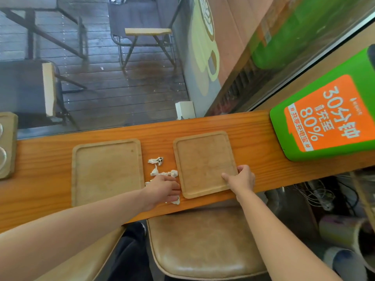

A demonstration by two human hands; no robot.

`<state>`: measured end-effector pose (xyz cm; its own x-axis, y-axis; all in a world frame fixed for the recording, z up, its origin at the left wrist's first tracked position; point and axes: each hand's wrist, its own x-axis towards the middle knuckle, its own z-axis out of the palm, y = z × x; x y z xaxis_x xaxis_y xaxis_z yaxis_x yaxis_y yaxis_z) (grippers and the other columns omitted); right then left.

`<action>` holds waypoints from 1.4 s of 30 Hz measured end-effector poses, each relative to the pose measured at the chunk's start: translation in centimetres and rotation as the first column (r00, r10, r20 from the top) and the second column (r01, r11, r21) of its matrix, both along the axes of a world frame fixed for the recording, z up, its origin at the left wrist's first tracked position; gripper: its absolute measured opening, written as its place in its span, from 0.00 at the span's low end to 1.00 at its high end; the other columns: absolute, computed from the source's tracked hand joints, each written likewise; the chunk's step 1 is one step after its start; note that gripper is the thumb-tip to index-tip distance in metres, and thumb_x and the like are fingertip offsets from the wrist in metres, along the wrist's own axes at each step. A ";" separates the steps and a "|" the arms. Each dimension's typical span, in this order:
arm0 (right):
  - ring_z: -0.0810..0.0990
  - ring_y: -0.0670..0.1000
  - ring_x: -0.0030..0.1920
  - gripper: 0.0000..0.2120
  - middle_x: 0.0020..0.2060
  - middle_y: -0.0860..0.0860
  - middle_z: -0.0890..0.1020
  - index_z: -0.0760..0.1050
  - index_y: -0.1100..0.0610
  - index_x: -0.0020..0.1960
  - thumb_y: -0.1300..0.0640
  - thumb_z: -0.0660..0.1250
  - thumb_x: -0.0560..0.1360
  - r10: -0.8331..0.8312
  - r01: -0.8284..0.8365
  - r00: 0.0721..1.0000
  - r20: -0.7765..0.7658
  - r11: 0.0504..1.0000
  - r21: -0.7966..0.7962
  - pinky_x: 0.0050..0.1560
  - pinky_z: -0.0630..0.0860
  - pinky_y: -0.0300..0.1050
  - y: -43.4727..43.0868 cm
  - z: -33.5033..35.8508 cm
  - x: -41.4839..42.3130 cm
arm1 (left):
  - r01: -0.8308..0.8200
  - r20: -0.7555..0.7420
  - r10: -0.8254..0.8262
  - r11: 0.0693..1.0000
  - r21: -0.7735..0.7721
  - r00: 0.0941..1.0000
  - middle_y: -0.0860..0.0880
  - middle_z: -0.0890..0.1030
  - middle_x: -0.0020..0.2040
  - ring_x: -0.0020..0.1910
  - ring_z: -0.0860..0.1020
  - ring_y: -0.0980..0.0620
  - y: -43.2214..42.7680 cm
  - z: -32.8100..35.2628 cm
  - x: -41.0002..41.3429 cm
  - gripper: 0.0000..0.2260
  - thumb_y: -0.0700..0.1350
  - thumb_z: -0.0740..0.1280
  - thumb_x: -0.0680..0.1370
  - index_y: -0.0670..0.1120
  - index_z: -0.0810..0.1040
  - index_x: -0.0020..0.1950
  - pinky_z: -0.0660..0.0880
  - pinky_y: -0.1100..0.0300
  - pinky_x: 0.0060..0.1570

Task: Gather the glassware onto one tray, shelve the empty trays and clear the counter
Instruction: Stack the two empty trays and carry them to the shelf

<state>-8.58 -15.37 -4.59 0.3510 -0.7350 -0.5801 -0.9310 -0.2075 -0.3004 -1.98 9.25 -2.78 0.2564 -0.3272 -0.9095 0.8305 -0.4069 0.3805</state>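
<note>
The counter [253, 126] runs as a long orange band across the middle of the frame, its long axis tilted slightly up to the right. A green sign [324, 118] fills the right side. Two empty trays lie flat on the counter: a larger tray [106, 171] left of centre, long axis running toward the near edge, and a squarer tray [204, 163] just right of centre, turned a little anticlockwise. A third tray [9, 145] holding glassware [2, 159] shows only partly at the left edge. The right hand [241, 179] pinches the square tray's near right corner, thumb on top, the other fingers hidden beneath. The left hand [164, 189] is curled at that tray's near left edge, over crumpled paper scraps [162, 172]; whether it grips tray or paper cannot be told. The step looks like lifting this tray for shelving; it should go best with both hands level, and scraps gathered separately.
</note>
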 end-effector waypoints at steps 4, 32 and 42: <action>0.70 0.61 0.65 0.30 0.63 0.58 0.73 0.68 0.55 0.66 0.48 0.77 0.70 0.081 -0.081 0.997 0.003 0.997 -0.007 0.67 0.70 0.60 -0.1 -0.3 -0.5 | -0.003 0.037 0.002 1.000 0.024 0.999 0.38 0.82 0.60 0.55 0.83 0.44 -0.5 -0.4 0.2 0.18 0.33 0.63 0.81 0.34 0.71 0.71 0.82 0.54 0.53; 0.80 0.51 0.52 0.13 0.61 0.53 0.78 0.67 0.54 0.64 0.52 0.62 0.82 0.264 -0.376 0.924 0.278 0.764 0.524 0.40 0.81 0.46 18.2 5.9 6.9 | -0.177 0.389 0.107 0.973 0.150 0.915 0.47 0.84 0.53 0.49 0.85 0.50 21.0 5.7 5.2 0.13 0.39 0.72 0.77 0.48 0.78 0.59 0.83 0.57 0.41; 0.81 0.54 0.52 0.19 0.62 0.54 0.77 0.69 0.57 0.69 0.51 0.64 0.81 0.516 -0.532 0.844 0.146 0.775 0.342 0.40 0.85 0.46 23.4 4.1 5.6 | 0.009 0.425 -0.151 0.948 0.318 0.892 0.47 0.87 0.44 0.42 0.86 0.52 26.4 2.3 3.5 0.05 0.41 0.73 0.77 0.46 0.84 0.53 0.85 0.54 0.43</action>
<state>-3.01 8.01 -0.53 0.6510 -0.1760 -0.7384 -0.6945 -0.5307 -0.4858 1.50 35.65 -0.48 0.6360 -0.0947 -0.7658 0.5656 -0.6179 0.5462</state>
